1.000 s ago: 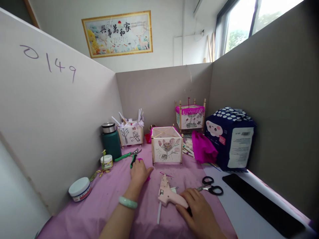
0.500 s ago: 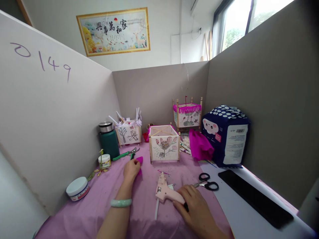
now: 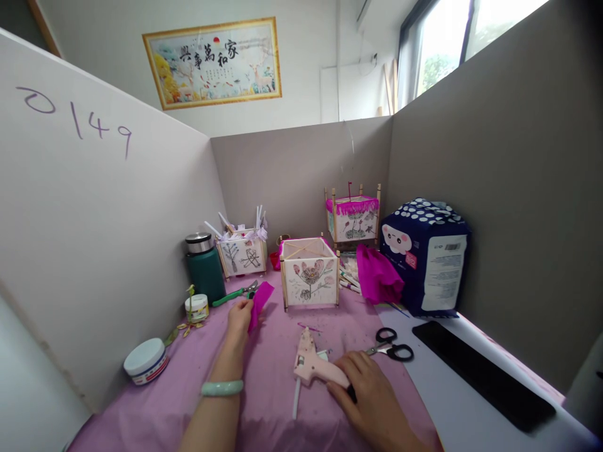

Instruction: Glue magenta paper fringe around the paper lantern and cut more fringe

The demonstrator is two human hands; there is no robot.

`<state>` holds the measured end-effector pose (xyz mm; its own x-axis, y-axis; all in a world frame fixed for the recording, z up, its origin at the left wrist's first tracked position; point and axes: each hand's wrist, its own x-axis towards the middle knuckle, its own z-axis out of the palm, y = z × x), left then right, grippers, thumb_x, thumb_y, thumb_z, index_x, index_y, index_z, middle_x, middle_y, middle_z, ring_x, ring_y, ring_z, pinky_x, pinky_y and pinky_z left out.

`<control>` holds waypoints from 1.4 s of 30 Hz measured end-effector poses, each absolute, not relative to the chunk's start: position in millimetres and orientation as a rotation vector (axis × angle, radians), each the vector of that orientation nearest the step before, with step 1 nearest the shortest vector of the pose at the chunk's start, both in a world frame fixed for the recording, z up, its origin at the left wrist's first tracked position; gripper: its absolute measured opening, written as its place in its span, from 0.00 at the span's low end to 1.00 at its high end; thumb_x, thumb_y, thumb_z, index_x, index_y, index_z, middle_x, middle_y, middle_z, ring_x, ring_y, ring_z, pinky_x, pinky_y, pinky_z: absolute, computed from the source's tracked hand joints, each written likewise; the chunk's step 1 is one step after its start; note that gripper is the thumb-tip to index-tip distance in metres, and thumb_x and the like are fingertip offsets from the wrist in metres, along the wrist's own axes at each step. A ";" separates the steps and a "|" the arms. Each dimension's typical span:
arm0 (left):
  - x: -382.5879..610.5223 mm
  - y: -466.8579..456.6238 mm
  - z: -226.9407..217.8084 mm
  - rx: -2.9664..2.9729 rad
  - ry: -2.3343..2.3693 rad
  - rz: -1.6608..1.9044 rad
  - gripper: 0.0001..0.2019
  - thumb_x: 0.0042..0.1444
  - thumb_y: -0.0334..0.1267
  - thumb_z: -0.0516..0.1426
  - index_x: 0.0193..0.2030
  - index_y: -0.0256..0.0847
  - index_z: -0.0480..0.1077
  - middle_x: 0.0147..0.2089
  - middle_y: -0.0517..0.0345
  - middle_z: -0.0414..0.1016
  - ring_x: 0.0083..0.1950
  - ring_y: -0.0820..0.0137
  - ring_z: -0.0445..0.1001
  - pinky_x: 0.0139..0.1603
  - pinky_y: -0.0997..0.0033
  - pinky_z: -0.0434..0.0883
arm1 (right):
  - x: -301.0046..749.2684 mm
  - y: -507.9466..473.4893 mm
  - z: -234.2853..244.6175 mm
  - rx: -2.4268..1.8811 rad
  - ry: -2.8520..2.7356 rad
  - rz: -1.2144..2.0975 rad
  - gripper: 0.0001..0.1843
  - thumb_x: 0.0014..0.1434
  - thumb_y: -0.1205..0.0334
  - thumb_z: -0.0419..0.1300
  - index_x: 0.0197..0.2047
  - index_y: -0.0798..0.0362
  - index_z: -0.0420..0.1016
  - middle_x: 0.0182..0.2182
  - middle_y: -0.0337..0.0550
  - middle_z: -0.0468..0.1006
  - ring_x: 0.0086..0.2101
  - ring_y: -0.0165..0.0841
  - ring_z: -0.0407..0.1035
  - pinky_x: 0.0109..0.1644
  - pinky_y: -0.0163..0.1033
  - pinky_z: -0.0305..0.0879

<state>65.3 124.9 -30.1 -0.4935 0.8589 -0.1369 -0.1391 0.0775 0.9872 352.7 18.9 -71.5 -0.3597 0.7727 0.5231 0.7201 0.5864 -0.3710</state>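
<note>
My left hand, with a pale green bangle on the wrist, pinches a magenta strip of paper or cloth and holds it tilted over the pink tablecloth. My right hand is closed around the handle of a pale pink glue gun, which lies on the cloth with its nozzle pointing away from me. A white glue stick sticks out of its back. Straight ahead stands a square lantern frame of wooden sticks and white panels with a drawn flower; magenta trim shows along its left upper edge.
Black-handled scissors lie right of my right hand. Green-handled pruners, a dark green bottle and white jars are at left. Behind stand two more decorated boxes. Magenta material and a blue package are at right.
My left hand has drawn slightly left and toward me, raising the magenta strip so more of it shows. My right hand and the glue gun have stayed in place.
</note>
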 end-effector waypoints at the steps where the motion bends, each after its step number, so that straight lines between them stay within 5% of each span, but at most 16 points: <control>1: 66.1 123.9 -28.1 0.668 1.481 1.555 0.06 0.59 0.34 0.52 0.41 0.36 0.67 0.31 0.52 0.77 0.29 0.68 0.77 0.29 0.68 0.75 | 352.7 18.6 -71.5 -1.184 -2.147 0.110 0.06 0.60 0.59 0.57 0.36 0.52 0.72 0.35 0.46 0.72 0.38 0.39 0.66 0.42 0.44 0.62; 7: 69.1 117.6 -15.5 0.520 1.256 1.420 0.18 0.60 0.48 0.53 0.39 0.31 0.70 0.30 0.48 0.77 0.24 0.69 0.76 0.23 0.70 0.74 | 351.3 19.1 -71.4 -1.192 -2.162 0.148 0.06 0.61 0.59 0.56 0.36 0.52 0.71 0.36 0.46 0.72 0.39 0.40 0.66 0.43 0.45 0.62; 11: 70.1 119.9 -19.1 0.574 1.348 1.412 0.07 0.58 0.36 0.56 0.37 0.33 0.69 0.25 0.53 0.75 0.23 0.70 0.75 0.26 0.71 0.74 | 351.3 20.3 -72.4 -1.173 -2.152 0.135 0.06 0.60 0.59 0.57 0.36 0.52 0.71 0.36 0.46 0.72 0.38 0.39 0.66 0.43 0.45 0.62; 17: 59.1 123.0 -20.1 0.616 1.244 1.616 0.03 0.55 0.31 0.57 0.36 0.34 0.70 0.26 0.54 0.77 0.26 0.70 0.77 0.29 0.72 0.74 | 351.3 18.0 -66.1 -1.183 -2.139 0.231 0.08 0.61 0.57 0.56 0.35 0.52 0.71 0.35 0.45 0.73 0.38 0.39 0.66 0.42 0.43 0.61; 29: 26.4 124.5 83.3 0.839 1.322 1.991 0.15 0.40 0.33 0.67 0.37 0.33 0.74 0.25 0.59 0.76 0.22 0.72 0.72 0.26 0.72 0.71 | 192.9 35.9 -29.6 -1.130 -2.181 0.388 0.16 0.60 0.51 0.57 0.40 0.55 0.75 0.39 0.50 0.75 0.43 0.42 0.66 0.47 0.46 0.60; 36: 63.8 114.6 55.5 0.839 1.321 1.673 0.17 0.39 0.36 0.68 0.36 0.33 0.73 0.20 0.60 0.73 0.18 0.73 0.69 0.20 0.74 0.67 | 198.9 63.1 -39.5 -0.979 -1.929 0.512 0.14 0.63 0.54 0.53 0.42 0.54 0.74 0.39 0.48 0.75 0.42 0.39 0.67 0.48 0.43 0.60; 42: 132.1 98.6 22.7 0.976 1.177 1.527 0.21 0.33 0.40 0.70 0.36 0.34 0.74 0.23 0.59 0.76 0.20 0.75 0.70 0.22 0.77 0.66 | 257.7 102.6 -25.3 -0.890 -1.542 0.814 0.19 0.63 0.47 0.51 0.36 0.54 0.71 0.28 0.40 0.73 0.30 0.31 0.66 0.35 0.35 0.61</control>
